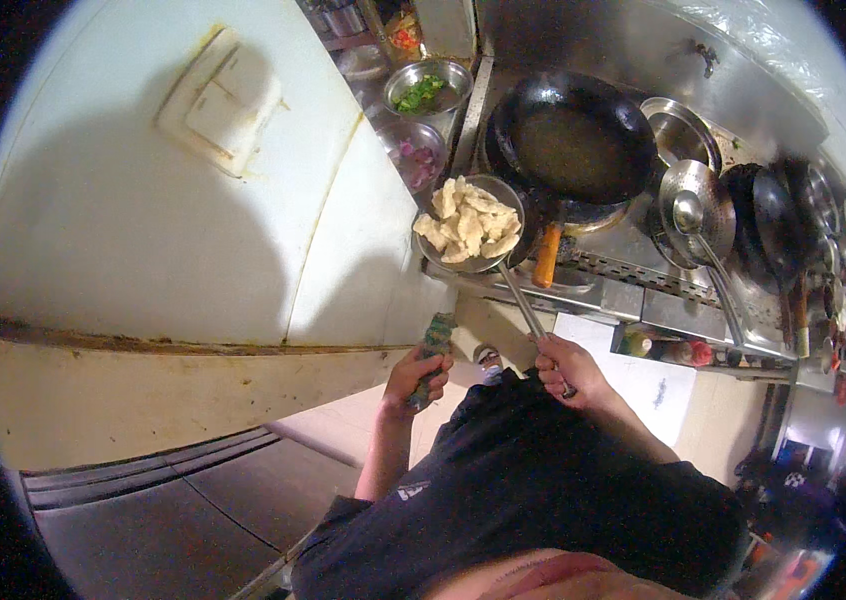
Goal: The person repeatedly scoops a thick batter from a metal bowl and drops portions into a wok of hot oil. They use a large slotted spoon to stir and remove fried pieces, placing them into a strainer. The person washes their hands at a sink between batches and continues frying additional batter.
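Observation:
My right hand [571,369] grips the metal handle of a round strainer [509,193]. Pale, battered-looking pieces of food [472,219] are heaped in it. The strainer is held left of a black wok [580,139] with a wooden handle [547,256]; a dark pool of what looks like liquid lies in the wok. My left hand [417,381] is closed around a bunched green patterned cloth [438,337], low in front of my body and apart from the strainer.
Steel bowls with chopped greens [421,95] and sliced purple onion [418,161] stand beyond the strainer. Right of the wok are a steel pot [682,135], a perforated skimmer with a ladle on it [693,214], and more dark pans [775,221]. A white panel [190,225] fills the left.

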Tool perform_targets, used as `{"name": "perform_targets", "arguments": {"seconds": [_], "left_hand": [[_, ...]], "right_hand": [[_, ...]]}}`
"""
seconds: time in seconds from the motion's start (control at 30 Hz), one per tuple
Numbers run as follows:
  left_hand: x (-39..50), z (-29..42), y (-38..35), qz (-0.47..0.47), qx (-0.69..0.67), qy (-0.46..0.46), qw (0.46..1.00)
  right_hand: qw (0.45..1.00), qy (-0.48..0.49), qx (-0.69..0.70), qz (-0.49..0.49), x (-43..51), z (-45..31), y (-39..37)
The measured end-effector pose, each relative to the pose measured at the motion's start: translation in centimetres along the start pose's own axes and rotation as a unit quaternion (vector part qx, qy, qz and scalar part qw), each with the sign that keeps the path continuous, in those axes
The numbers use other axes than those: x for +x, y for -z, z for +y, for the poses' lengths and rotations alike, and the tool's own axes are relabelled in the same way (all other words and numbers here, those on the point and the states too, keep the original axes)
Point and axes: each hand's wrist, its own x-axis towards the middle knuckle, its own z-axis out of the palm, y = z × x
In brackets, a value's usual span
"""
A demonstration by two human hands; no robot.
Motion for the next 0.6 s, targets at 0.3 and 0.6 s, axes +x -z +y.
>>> {"name": "perform_targets", "arguments": {"seconds": [0.3, 0.6], "left_hand": [[4.6, 1.5, 0.1, 0.007, 0.02, 0.019, 1.0], [5.4, 2.7, 0.8, 0.014, -0.052, -0.032, 0.998]], "right_hand": [[0.992, -0.007, 0.121, 0.015, 1.9, 0.7, -2.5], [0.993, -0.034, 0.115, -0.015, 6.2, 3.9, -5.7]]}}
